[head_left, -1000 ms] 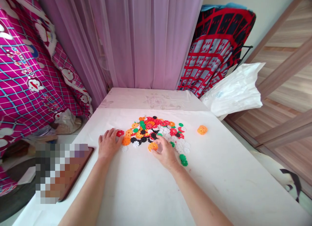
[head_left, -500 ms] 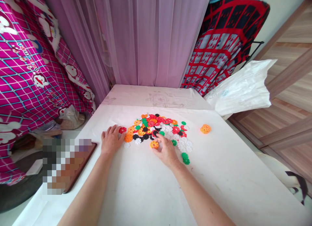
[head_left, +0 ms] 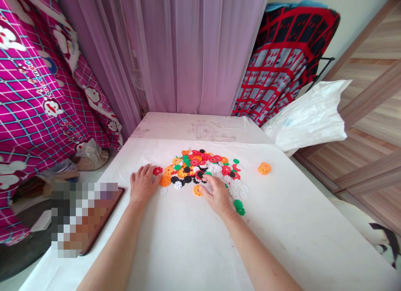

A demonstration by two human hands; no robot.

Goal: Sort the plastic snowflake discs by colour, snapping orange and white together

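Note:
Notched plastic discs, like snowflake building pieces, lie in a loose pile (head_left: 205, 159) in red, orange, black, green and white. My left hand (head_left: 144, 184) rests on the table at the pile's left side, its fingers out and holding nothing. Close to its fingertips is a red disc (head_left: 157, 170), with an orange disc (head_left: 165, 180) just beyond. On the pile's near side, my right hand (head_left: 217, 193) is open, thumb and fingers apart. An orange disc (head_left: 197, 190) lies beside its thumb tip; I cannot tell whether they touch. Green discs (head_left: 239, 207) lie right of the right wrist.
A small orange cluster of discs (head_left: 265, 168) sits apart on the right of the white-covered table (head_left: 181, 249). A dark-edged flat object, mostly pixelated, (head_left: 106, 218) lies at the left edge. A white bag (head_left: 310, 115) stands beyond the right edge.
My right hand's fingers have come off the orange disc, which now lies on the table, and the hand has shifted slightly right. My left hand stays put. The view has tilted slightly.

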